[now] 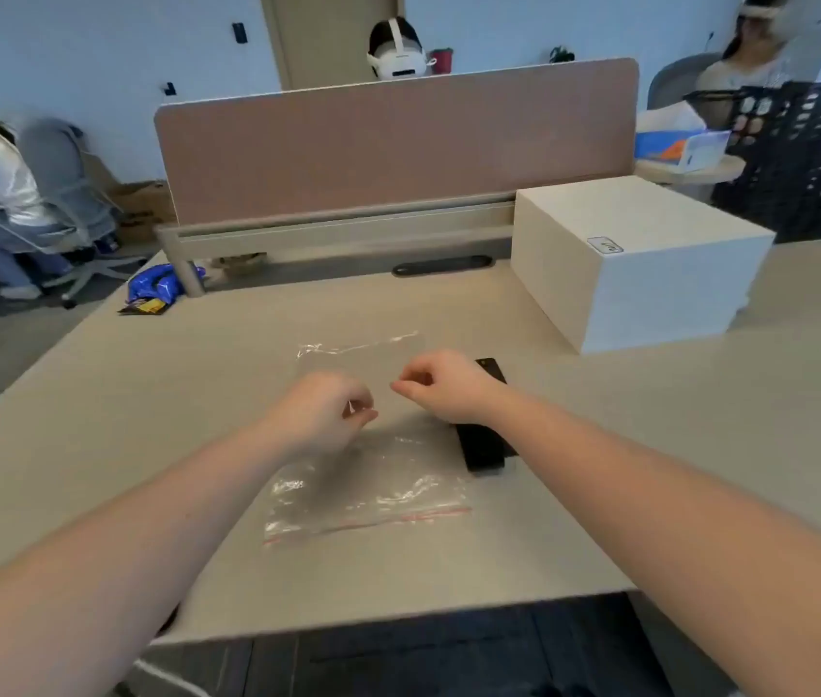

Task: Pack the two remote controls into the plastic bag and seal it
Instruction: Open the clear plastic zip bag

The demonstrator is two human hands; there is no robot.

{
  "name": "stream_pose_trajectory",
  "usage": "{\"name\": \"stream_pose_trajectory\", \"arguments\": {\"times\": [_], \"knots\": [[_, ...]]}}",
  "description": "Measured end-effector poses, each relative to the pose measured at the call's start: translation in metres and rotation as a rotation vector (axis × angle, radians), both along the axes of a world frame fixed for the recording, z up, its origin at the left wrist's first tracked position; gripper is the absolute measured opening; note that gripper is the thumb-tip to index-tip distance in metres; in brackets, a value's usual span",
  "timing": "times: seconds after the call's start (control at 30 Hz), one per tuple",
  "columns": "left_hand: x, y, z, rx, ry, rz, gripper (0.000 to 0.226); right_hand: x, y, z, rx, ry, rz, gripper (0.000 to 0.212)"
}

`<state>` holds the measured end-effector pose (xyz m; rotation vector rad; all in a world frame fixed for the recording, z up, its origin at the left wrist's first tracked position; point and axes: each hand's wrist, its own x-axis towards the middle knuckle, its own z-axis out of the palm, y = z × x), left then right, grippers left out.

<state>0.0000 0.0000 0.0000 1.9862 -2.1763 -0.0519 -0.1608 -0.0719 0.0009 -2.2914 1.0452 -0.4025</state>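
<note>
A clear plastic bag (pixel 358 354) lies mid-table, its near edge reaching up to my hands. My left hand (pixel 320 412) and my right hand (pixel 441 387) are both pinched shut, a small gap apart, and seem to hold that thin edge. A second clear bag with a red zip strip (pixel 373 500) lies flat nearer to me. Black remote control parts show by my right wrist: one end (pixel 491 368) beyond the hand and a body (pixel 481 452) beneath the wrist. Whether these are one remote or two is hidden.
A large white box (pixel 650 264) stands at the right back of the beige table (pixel 147 420). A pink divider panel (pixel 398 143) closes off the far edge. A blue packet (pixel 154 286) lies at the back left corner. Other people sit beyond.
</note>
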Motion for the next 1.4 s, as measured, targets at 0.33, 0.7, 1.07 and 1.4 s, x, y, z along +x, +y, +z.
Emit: {"name": "stream_pose_trajectory", "arguments": {"times": [0.33,0.7,1.07,1.4], "knots": [[-0.028,0.058,-0.024,0.172,-0.035,-0.083,0.049,-0.037,0.057,-0.011,-0.013,0.1,-0.025,0.026],[-0.02,0.069,-0.034,0.027,0.039,-0.01,0.02,-0.038,0.079,-0.02,0.116,-0.075,-0.104,0.023],[-0.022,0.061,-0.034,-0.006,0.455,0.208,0.017,-0.028,0.092,-0.039,0.448,-0.284,-0.233,0.028],[-0.031,0.063,-0.04,0.024,0.484,0.146,0.011,-0.016,0.093,-0.046,0.542,-0.392,-0.243,0.028]]}}
